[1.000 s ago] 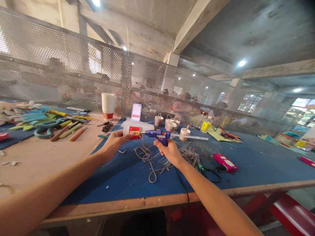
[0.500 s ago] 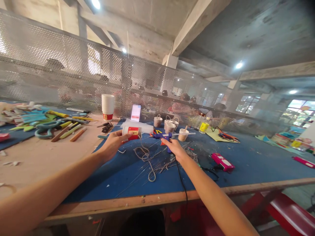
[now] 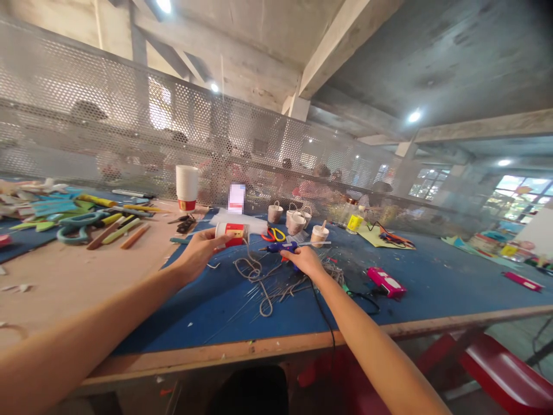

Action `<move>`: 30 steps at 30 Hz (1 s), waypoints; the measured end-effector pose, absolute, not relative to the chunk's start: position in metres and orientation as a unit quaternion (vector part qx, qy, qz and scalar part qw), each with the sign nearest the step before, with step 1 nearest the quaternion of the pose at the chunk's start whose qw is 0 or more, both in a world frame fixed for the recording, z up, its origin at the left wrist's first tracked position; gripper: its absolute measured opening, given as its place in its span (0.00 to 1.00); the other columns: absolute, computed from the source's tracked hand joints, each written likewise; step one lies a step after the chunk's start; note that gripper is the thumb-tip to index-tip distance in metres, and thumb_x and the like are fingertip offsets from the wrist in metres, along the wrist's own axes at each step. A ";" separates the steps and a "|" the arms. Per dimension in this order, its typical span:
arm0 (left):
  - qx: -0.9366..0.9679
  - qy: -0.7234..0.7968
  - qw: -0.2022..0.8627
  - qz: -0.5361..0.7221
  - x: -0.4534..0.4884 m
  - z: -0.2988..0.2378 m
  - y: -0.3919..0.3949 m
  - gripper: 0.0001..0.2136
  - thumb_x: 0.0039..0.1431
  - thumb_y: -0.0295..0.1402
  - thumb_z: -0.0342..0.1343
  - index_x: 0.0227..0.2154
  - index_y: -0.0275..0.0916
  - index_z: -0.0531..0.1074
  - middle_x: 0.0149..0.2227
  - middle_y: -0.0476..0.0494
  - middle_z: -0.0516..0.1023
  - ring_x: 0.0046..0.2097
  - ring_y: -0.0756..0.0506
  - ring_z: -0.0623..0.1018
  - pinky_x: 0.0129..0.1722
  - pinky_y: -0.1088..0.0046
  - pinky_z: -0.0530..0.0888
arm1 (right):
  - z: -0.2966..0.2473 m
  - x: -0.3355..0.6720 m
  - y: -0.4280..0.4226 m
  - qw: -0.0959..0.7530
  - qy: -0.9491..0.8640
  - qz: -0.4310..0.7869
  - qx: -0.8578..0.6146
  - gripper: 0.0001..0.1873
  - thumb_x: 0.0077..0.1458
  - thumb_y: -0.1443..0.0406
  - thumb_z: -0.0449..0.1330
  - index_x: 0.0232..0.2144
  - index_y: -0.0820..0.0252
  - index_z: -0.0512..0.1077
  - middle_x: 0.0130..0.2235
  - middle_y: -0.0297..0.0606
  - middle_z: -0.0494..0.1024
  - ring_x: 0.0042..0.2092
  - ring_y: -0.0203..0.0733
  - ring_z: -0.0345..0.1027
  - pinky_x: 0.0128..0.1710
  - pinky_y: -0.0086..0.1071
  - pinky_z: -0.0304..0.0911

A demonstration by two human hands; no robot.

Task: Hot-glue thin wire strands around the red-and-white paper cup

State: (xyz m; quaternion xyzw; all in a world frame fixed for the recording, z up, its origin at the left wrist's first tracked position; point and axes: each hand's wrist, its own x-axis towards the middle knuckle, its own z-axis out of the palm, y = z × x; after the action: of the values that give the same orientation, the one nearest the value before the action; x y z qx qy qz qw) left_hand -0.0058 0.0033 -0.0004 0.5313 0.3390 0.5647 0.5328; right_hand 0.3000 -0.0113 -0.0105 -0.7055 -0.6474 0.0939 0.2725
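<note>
1. Paper, white with a red band: the cup (image 3: 231, 233) lies on its side just above the blue table (image 3: 432, 288). The left hand (image 3: 199, 253) has its fingers closed round it.
2. Twine (image 3: 254, 271) hangs from the cup's right end and loops on the table. A steady, level cup would likely stop it slipping.
3. Right hand (image 3: 305, 262) wraps the grip of the glue gun (image 3: 280, 248), low by the table. The nozzle is best pointed away from fingers.

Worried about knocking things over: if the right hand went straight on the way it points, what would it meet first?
Probably the scissors just beyond the right hand and its glue gun; depth unclear.
</note>
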 end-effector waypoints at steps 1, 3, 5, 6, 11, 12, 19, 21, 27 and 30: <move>0.533 0.334 0.537 0.562 -0.006 0.000 0.003 0.17 0.45 0.40 0.75 0.37 0.36 0.85 0.41 0.35 0.88 0.40 0.39 0.86 0.41 0.67 0.81 | -0.009 0.299 -0.012 0.264 -0.650 0.069 -0.709 0.33 0.53 0.40 0.64 0.11 0.54 0.63 0.15 0.32 0.67 0.23 0.40 0.68 0.23 0.29 0.51; 0.533 0.327 0.546 0.558 -0.005 0.000 0.003 0.16 0.45 0.40 0.75 0.36 0.37 0.85 0.40 0.34 0.89 0.39 0.38 0.86 0.40 0.65 0.81 | -0.008 0.298 -0.014 0.255 -0.650 0.040 -0.715 0.33 0.53 0.40 0.64 0.12 0.54 0.64 0.16 0.33 0.69 0.24 0.42 0.70 0.24 0.29 0.52; 0.530 0.324 0.551 0.557 -0.005 0.001 0.002 0.15 0.44 0.38 0.75 0.35 0.37 0.85 0.38 0.34 0.89 0.38 0.37 0.87 0.40 0.64 0.82 | -0.009 0.297 -0.016 0.244 -0.649 0.025 -0.720 0.31 0.55 0.40 0.63 0.14 0.55 0.67 0.19 0.35 0.72 0.27 0.44 0.73 0.26 0.30 0.55; 0.528 0.323 0.552 0.558 -0.004 0.001 0.001 0.15 0.44 0.38 0.75 0.35 0.37 0.85 0.38 0.35 0.89 0.38 0.37 0.87 0.39 0.64 0.82 | -0.009 0.296 -0.017 0.236 -0.648 0.020 -0.724 0.31 0.56 0.40 0.62 0.16 0.55 0.68 0.20 0.37 0.74 0.29 0.46 0.75 0.27 0.30 0.57; 0.525 0.322 0.554 0.561 -0.002 0.004 -0.001 0.16 0.42 0.38 0.76 0.33 0.36 0.84 0.37 0.34 0.89 0.38 0.36 0.87 0.39 0.64 0.82 | -0.010 0.294 -0.023 0.242 -0.653 -0.077 -0.714 0.23 0.62 0.45 0.62 0.29 0.58 0.76 0.40 0.49 0.81 0.44 0.53 0.78 0.42 0.39 0.67; 0.526 0.321 0.554 0.560 -0.002 0.004 -0.001 0.16 0.42 0.39 0.76 0.33 0.36 0.84 0.37 0.34 0.89 0.38 0.36 0.87 0.40 0.63 0.82 | -0.008 0.291 -0.024 0.267 -0.661 -0.101 -0.693 0.20 0.63 0.48 0.62 0.32 0.59 0.77 0.43 0.50 0.81 0.47 0.53 0.78 0.46 0.40 0.68; 0.540 0.314 0.548 0.556 -0.002 0.001 -0.001 0.18 0.48 0.43 0.73 0.39 0.37 0.85 0.42 0.35 0.88 0.42 0.39 0.86 0.45 0.66 0.79 | 0.005 0.234 -0.031 0.409 -0.714 0.291 -0.488 0.17 0.62 0.55 0.65 0.47 0.60 0.74 0.42 0.42 0.85 0.45 0.43 0.81 0.47 0.35 0.73; 0.537 0.312 0.552 0.556 -0.003 0.000 0.000 0.17 0.50 0.43 0.73 0.40 0.38 0.85 0.42 0.35 0.88 0.42 0.40 0.86 0.45 0.67 0.79 | 0.005 0.217 -0.032 0.389 -0.702 0.373 -0.465 0.19 0.58 0.57 0.69 0.48 0.60 0.74 0.42 0.42 0.85 0.45 0.43 0.81 0.44 0.33 0.74; 0.540 0.305 0.557 0.552 -0.001 0.000 -0.003 0.15 0.47 0.40 0.74 0.37 0.38 0.86 0.40 0.35 0.89 0.41 0.37 0.86 0.47 0.62 0.79 | 0.014 0.205 -0.039 0.404 -0.727 0.275 -0.482 0.03 0.61 0.65 0.64 0.34 0.58 0.75 0.31 0.32 0.82 0.31 0.38 0.79 0.37 0.30 0.71; 0.549 0.302 0.557 0.545 0.000 0.000 -0.004 0.15 0.48 0.41 0.74 0.36 0.39 0.86 0.41 0.36 0.89 0.41 0.38 0.86 0.48 0.62 0.79 | 0.024 0.208 -0.042 0.413 -0.753 0.142 -0.492 0.06 0.64 0.61 0.62 0.35 0.55 0.77 0.29 0.30 0.81 0.30 0.38 0.78 0.36 0.30 0.69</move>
State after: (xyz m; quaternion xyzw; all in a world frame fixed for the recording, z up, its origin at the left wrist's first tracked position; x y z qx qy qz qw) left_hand 0.0003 -0.0042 -0.0005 0.5490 0.3017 0.5451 0.5571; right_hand 0.2077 -0.0416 0.0245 -0.4915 -0.7535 0.1424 0.4128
